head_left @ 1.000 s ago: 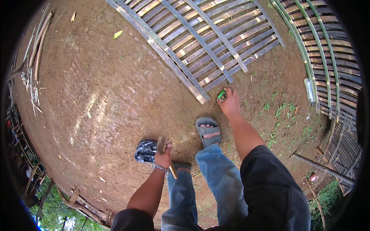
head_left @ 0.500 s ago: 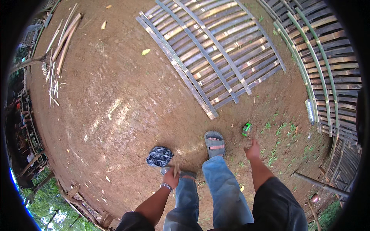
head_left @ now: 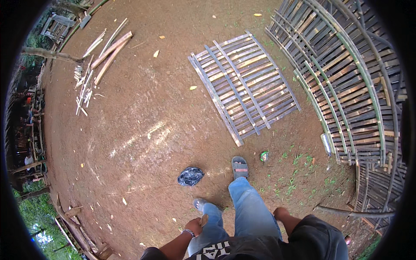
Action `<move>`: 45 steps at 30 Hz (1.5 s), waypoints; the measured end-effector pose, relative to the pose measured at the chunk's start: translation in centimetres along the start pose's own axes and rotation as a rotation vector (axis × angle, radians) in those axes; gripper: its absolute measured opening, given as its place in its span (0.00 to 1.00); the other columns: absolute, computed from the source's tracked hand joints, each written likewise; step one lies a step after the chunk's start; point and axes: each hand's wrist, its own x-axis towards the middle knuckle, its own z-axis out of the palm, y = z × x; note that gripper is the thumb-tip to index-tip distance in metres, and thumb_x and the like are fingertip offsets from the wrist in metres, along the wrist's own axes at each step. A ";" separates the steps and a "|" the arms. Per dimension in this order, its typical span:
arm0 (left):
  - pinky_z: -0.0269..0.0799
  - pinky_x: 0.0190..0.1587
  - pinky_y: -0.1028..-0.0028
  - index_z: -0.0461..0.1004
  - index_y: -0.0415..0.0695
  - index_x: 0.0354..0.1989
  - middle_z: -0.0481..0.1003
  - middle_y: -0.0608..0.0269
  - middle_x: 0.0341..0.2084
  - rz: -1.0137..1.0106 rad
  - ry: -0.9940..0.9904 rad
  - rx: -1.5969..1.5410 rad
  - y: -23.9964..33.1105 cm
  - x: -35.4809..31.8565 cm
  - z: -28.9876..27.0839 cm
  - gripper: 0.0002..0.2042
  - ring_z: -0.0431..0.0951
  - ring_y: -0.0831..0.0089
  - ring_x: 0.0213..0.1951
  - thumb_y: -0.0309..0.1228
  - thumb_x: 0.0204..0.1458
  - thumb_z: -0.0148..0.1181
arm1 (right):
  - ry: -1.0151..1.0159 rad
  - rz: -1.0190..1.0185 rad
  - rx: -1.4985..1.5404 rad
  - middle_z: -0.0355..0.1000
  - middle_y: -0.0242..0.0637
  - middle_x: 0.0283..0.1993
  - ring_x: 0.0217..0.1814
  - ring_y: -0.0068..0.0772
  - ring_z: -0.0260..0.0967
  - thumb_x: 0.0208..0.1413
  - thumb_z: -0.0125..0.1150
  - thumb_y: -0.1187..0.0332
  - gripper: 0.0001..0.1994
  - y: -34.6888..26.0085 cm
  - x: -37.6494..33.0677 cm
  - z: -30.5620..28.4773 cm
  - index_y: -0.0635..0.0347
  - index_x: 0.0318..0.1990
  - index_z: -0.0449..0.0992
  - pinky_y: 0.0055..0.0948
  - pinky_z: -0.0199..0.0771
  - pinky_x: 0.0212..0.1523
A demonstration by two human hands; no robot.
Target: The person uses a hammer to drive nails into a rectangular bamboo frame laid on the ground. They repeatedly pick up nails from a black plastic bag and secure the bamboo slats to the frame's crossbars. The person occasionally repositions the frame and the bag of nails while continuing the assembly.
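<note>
My left hand [head_left: 193, 226], with a beaded bracelet at the wrist, is closed around a small flat brown piece [head_left: 204, 220] in front of my left thigh; its exact kind is unclear. Beside my right thigh hangs my right hand [head_left: 281, 213], looking rounded, its fingers mostly hidden. A small green toy car [head_left: 264, 156] lies on the dirt just right of my right sandal [head_left: 239, 167], apart from both hands. To the left, a crumpled black plastic bag [head_left: 190, 177] rests on the ground ahead of my left foot [head_left: 200, 204].
A slatted bamboo panel [head_left: 249, 89] lies flat ahead. Larger bamboo slat fencing [head_left: 342, 82] runs along the right, with a clear plastic bottle [head_left: 326, 144] at its foot. Wooden poles and strips [head_left: 108, 56] are piled far left. A pole [head_left: 351, 212] juts in at lower right.
I have straightened up, so the ground appears farther away. My right hand has drawn back from near the toy car to my thigh. My left hand has also come closer to my body.
</note>
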 end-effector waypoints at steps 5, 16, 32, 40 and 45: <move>0.75 0.51 0.54 0.77 0.47 0.48 0.80 0.42 0.41 0.044 0.149 -0.109 -2.5 -3.6 2.0 0.17 0.80 0.44 0.47 0.42 0.54 0.59 | 0.291 -0.039 -0.127 0.81 0.46 0.48 0.50 0.47 0.79 0.56 0.60 0.53 0.18 -4.1 -1.6 -5.1 0.56 0.43 0.85 0.44 0.79 0.51; 0.75 0.53 0.57 0.77 0.47 0.54 0.81 0.45 0.44 0.147 0.117 -0.212 -23.0 -17.7 15.0 0.22 0.81 0.47 0.48 0.46 0.56 0.60 | 0.171 -0.468 -0.520 0.79 0.50 0.51 0.53 0.52 0.77 0.57 0.53 0.59 0.19 -13.4 -9.2 3.2 0.57 0.50 0.81 0.45 0.75 0.57; 0.76 0.45 0.59 0.76 0.36 0.49 0.82 0.48 0.37 -0.511 0.595 -1.045 -33.2 -23.7 33.1 0.24 0.83 0.53 0.41 0.48 0.58 0.59 | 0.170 -0.749 0.032 0.81 0.43 0.38 0.39 0.45 0.78 0.53 0.70 0.54 0.13 -26.2 -36.5 -2.9 0.54 0.35 0.85 0.38 0.76 0.44; 0.75 0.51 0.63 0.72 0.35 0.57 0.81 0.49 0.48 -0.018 1.381 -1.597 -26.6 -26.1 14.5 0.25 0.82 0.63 0.48 0.46 0.65 0.56 | 0.473 -0.925 -0.277 0.80 0.46 0.40 0.45 0.46 0.78 0.55 0.69 0.55 0.15 -34.3 -39.2 0.1 0.55 0.43 0.82 0.37 0.77 0.51; 0.72 0.59 0.60 0.63 0.36 0.65 0.76 0.44 0.57 0.470 1.038 -1.862 -16.3 -29.2 5.0 0.33 0.79 0.57 0.56 0.56 0.67 0.46 | 0.831 -1.276 -0.527 0.76 0.50 0.58 0.58 0.53 0.75 0.56 0.67 0.52 0.35 -38.9 -43.4 2.2 0.52 0.70 0.65 0.41 0.74 0.60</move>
